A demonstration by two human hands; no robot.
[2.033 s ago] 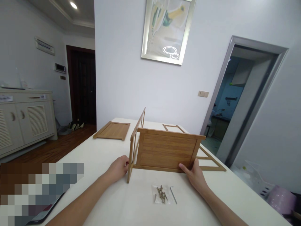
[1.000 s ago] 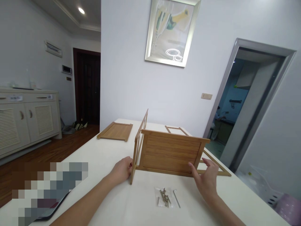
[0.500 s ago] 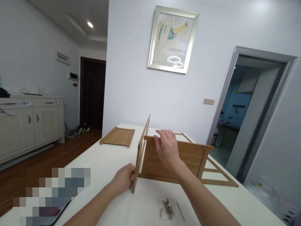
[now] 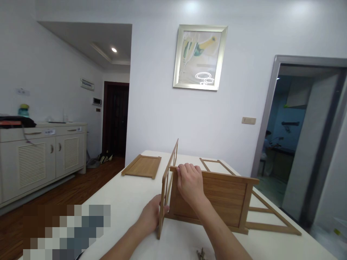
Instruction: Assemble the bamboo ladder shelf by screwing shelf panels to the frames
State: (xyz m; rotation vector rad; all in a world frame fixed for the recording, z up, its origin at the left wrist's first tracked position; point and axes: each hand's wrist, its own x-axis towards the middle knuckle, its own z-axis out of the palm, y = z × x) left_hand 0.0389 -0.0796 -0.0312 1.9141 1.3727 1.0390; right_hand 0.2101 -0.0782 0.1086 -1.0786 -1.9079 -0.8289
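Observation:
A bamboo shelf panel [image 4: 225, 196] stands on edge on the white table [image 4: 130, 202], joined at its left end to an upright bamboo side frame [image 4: 167, 180]. My right hand [image 4: 189, 182] is curled over the panel's top left corner, where it meets the frame. Low down, my left hand [image 4: 151, 216] grips the frame's near post, fingers wrapped round it. A second side frame [image 4: 271, 220] lies flat behind the panel to the right. Several screws [image 4: 201, 254] peek in at the bottom edge.
Another bamboo panel [image 4: 142, 166] lies flat at the table's far left, and an open frame [image 4: 214, 165] lies at the far middle. A white cabinet [image 4: 40, 159] stands left across the wood floor. An open doorway [image 4: 292, 144] is on the right.
My right hand left the panel's lower right corner and came to grip its top left corner. The left hand stayed on the frame post. The view has tilted up.

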